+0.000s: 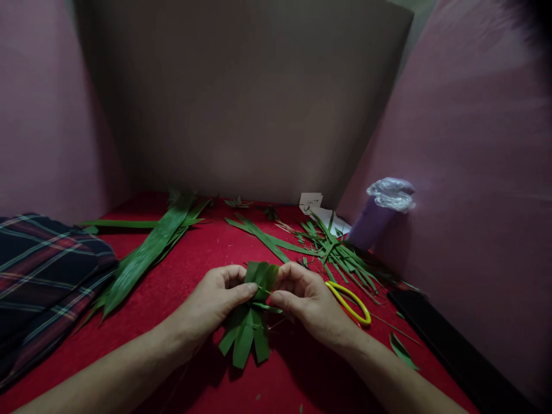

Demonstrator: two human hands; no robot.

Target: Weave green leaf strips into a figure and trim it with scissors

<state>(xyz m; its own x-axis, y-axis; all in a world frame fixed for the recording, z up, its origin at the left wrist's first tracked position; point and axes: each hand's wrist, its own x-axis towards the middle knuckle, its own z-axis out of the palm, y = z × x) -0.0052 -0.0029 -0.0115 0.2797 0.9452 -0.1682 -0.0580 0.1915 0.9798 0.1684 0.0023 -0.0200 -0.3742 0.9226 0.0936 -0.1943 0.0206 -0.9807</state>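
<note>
Between my hands is a woven green leaf piece (244,339), its several strips fanned out toward me at the bottom. My left hand (222,296) grips it from the left, the thumb pressed on its front near the middle. With thumb and fingers pinched at its right side, my right hand (304,299) holds a thin pale leaf strip (265,290) that crosses the piece. The fingertips behind the leaves are partly hidden. Just right of my right hand lie scissors with yellow handles (351,305), their blades out of sight.
Long green leaves (149,253) lie at the left on the red cloth (181,276). Cut leaf strips (345,256) are heaped at the right, by white paper (332,221) and a purple container (375,221). Plaid fabric (47,287) is at far left; a black object (448,339) at right.
</note>
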